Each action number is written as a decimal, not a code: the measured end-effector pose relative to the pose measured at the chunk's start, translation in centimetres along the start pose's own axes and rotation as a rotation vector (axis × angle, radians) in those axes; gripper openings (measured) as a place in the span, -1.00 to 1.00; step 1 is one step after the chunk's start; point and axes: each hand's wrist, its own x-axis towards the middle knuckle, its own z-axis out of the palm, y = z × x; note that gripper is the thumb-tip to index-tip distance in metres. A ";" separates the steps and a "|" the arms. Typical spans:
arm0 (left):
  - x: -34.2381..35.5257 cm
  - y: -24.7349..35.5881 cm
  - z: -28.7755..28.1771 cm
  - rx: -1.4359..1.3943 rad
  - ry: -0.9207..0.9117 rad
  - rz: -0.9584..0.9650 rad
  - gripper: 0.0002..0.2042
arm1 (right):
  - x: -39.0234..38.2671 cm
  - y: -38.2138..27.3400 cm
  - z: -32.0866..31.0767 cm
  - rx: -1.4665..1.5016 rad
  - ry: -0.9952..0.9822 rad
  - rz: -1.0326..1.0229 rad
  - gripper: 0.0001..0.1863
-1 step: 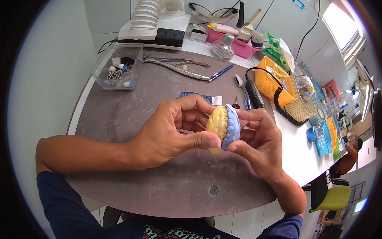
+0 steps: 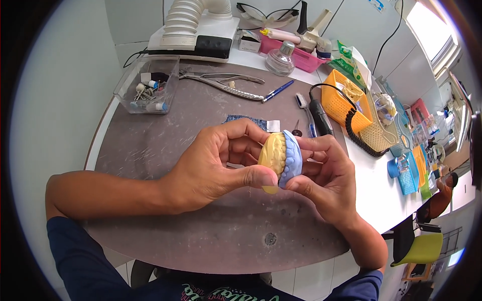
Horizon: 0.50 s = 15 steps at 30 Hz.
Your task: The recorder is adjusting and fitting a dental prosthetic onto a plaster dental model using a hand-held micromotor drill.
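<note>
A yellow dental cast (image 2: pixel 272 154) and a blue dental cast (image 2: pixel 291 163) meet tooth to tooth above the middle of the bench. My left hand (image 2: pixel 221 168) grips the yellow one, its thumb on the near side and the fingers curled behind. The blue one sits between the thumb and fingers of my right hand (image 2: pixel 324 175). Parts of both casts are covered by my fingertips. Beyond my hands lie a blue patterned cloth piece (image 2: pixel 245 119) and a small tool with a dark round handle (image 2: pixel 297 133).
A clear box of rotary bits (image 2: pixel 147 88) stands at the far left. Pliers (image 2: pixel 223 84), a blue pen (image 2: pixel 277 92), a toothbrush (image 2: pixel 306 111) and a black handpiece (image 2: pixel 320 116) lie across the back. A glass bottle (image 2: pixel 281 59) and an orange basket (image 2: pixel 334 103) stand behind them.
</note>
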 end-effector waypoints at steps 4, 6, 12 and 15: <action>0.0 -0.1 0.0 -0.010 0.007 -0.017 -0.63 | 0.0 0.0 0.0 -0.002 -0.007 0.027 -0.47; 0.0 -0.1 -0.1 0.031 0.003 -0.011 -0.63 | 0.0 0.0 0.0 -0.013 0.000 0.032 -0.48; 0.1 0.0 -0.1 0.062 0.022 -0.039 -0.63 | 0.3 -0.1 -0.2 -0.022 -0.002 0.053 -0.49; -0.3 0.2 -0.4 0.081 0.015 -0.055 -0.59 | 0.4 0.1 -0.1 -0.017 -0.018 0.066 -0.48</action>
